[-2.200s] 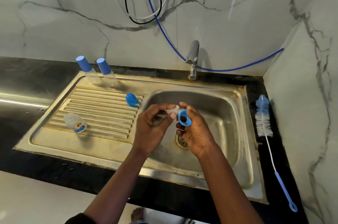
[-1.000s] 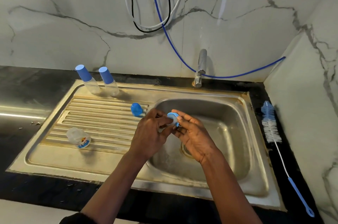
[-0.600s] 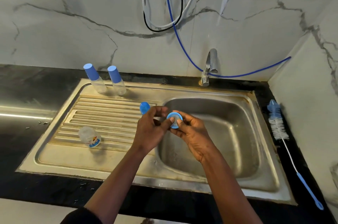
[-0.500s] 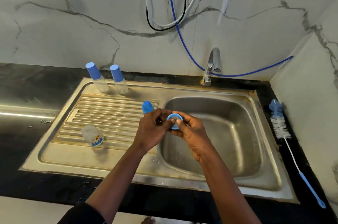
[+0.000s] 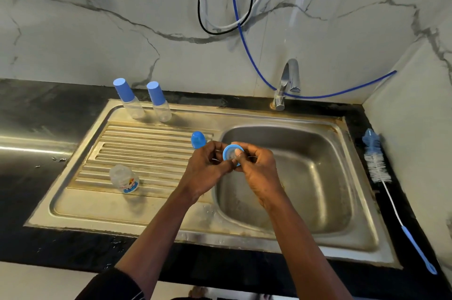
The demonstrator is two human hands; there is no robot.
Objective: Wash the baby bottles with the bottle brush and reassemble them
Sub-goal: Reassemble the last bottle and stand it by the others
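Left hand (image 5: 206, 168) and right hand (image 5: 260, 170) meet over the steel sink basin (image 5: 318, 177), both pinching a round blue plastic bottle collar (image 5: 226, 152) between them. A clear plastic bottle (image 5: 123, 178) rests apart on the drainboard (image 5: 146, 150).

blue collar ring (image 5: 232, 155) (held over basin), bottle (image 5: 124, 180) uncapped

Steel sink (image 5: 244, 228) below right hand (image 5: 259, 167): brushed, dull, stained. The ring (image 5: 228, 148) in that hand: smooth blue plastic. Beyond left hand (image 5: 205, 167), bottles (image 5: 160, 110): clear plastic, matt blue caps (image 5: 154, 92). Black stone counter (image 5: 36, 113): polished.
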